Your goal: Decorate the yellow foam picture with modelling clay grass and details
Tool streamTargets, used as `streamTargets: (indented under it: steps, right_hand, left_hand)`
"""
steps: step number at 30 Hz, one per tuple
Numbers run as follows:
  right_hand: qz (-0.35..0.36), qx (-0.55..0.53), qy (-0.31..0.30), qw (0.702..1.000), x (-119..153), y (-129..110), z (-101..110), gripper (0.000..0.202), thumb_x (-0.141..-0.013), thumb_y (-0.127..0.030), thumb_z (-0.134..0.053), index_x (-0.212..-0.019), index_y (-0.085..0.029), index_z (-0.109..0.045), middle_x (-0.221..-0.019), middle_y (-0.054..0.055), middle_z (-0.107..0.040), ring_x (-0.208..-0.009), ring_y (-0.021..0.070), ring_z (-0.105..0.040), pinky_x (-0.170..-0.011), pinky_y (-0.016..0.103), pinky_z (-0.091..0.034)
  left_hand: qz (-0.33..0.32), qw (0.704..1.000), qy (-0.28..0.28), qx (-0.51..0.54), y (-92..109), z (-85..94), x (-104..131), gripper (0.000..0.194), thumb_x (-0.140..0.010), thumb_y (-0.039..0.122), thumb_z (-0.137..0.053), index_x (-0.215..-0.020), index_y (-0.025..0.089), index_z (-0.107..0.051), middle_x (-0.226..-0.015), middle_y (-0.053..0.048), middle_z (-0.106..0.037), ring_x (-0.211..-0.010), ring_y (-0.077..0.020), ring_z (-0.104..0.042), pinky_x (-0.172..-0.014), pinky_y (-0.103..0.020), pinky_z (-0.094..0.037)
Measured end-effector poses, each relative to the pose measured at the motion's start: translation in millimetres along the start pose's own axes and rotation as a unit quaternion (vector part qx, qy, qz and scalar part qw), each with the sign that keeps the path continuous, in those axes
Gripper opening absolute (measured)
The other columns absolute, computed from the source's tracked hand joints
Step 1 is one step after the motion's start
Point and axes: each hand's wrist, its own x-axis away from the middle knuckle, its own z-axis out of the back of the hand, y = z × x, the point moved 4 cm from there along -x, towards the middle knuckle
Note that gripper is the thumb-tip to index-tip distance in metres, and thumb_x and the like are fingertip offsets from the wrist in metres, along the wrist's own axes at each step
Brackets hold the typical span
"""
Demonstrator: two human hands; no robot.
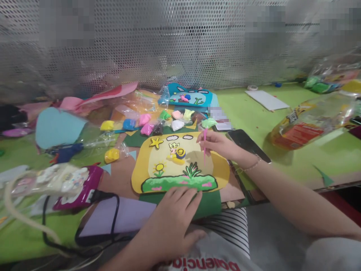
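A yellow card (222, 169) lies in front of me, bearing a clay snail (178, 153), a star, a flower, clouds and a green grass strip (169, 184). My right hand (213, 145) is above the card's right side, its fingers pinching a thin pink stick (205, 150) that points down. My left hand (180, 210) rests palm down with fingers spread at the card's lower edge, touching the grass strip's bottom. Small packs of coloured clay (177, 124) lie in a row behind the card.
A black phone (248, 145) and a bottle of amber liquid (304, 126) lie to the right. At the back stands a blue snail card (190, 98). A magenta case (93, 180) with a black cable is on the left.
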Motion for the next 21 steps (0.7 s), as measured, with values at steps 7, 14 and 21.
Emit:
streamTargets:
  steps: [7,14,21]
  right_hand:
    - [0.023,-0.011,-0.001,1.0,14,-13,-6,0.013,-0.083,-0.025,-0.061,-0.084,-0.019,-0.05,-0.064,-0.005,-0.056,-0.048,0.0054,-0.051,-0.049,0.021,-0.045]
    - [0.039,-0.037,0.004,0.999,15,-14,-5,0.013,-0.084,-0.024,-0.061,-0.087,-0.019,-0.05,-0.065,-0.006,-0.055,-0.05,0.0057,-0.051,-0.048,0.021,-0.044]
    - [0.014,-0.012,-0.046,0.999,16,-12,-10,0.014,-0.084,-0.027,-0.062,-0.083,-0.018,-0.051,-0.064,-0.005,-0.055,-0.051,0.0065,-0.055,-0.053,0.022,-0.049]
  left_hand:
    - [-0.025,1.0,0.002,0.014,-9,8.3,7,0.053,-0.086,0.04,-0.057,-0.132,0.014,-0.051,-0.138,-0.009,-0.053,-0.124,-0.0249,-0.05,-0.108,-0.043,-0.039]
    - [-0.048,0.999,-0.01,0.017,-15,8.3,13,0.06,-0.079,0.034,-0.061,-0.133,0.012,-0.05,-0.14,-0.012,-0.05,-0.126,-0.0281,-0.049,-0.104,-0.047,-0.044]
    - [-0.046,0.998,0.009,0.034,-15,6.9,12,0.06,-0.079,0.036,-0.061,-0.134,0.014,-0.05,-0.14,-0.011,-0.051,-0.127,-0.0267,-0.048,-0.106,-0.046,-0.042]
